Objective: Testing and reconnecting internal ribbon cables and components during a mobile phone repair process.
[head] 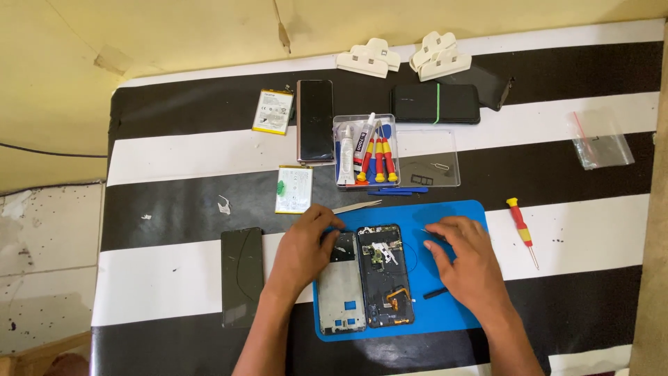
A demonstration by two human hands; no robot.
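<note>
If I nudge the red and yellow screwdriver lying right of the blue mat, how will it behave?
The screwdriver looks round and slim, so it would probably roll across the flat striped table. Nothing lies beside it to stop it. Its thin metal tip seems light, so the thicker handle end would likely swing less than the tip.
</note>
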